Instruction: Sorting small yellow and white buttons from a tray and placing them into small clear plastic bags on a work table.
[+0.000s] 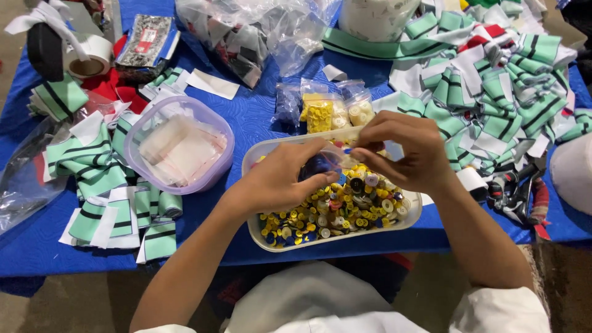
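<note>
A: Two hands over the white button tray (pixel 259 231)?

B: Yes. The left hand (pixel 280 179) and right hand (pixel 404 151) pinch one small clear bag (pixel 330 161) between them, just above the buttons (pixel 333 209) (dark ones inside). Behind the tray lie filled button bags (pixel 330 111); left, a lilac tub (pixel 145 126).

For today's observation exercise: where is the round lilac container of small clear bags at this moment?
In the head view, the lilac container sits on the blue table, left of the tray of buttons, beyond the left hand, with green striped fabric pieces on its left.
</note>
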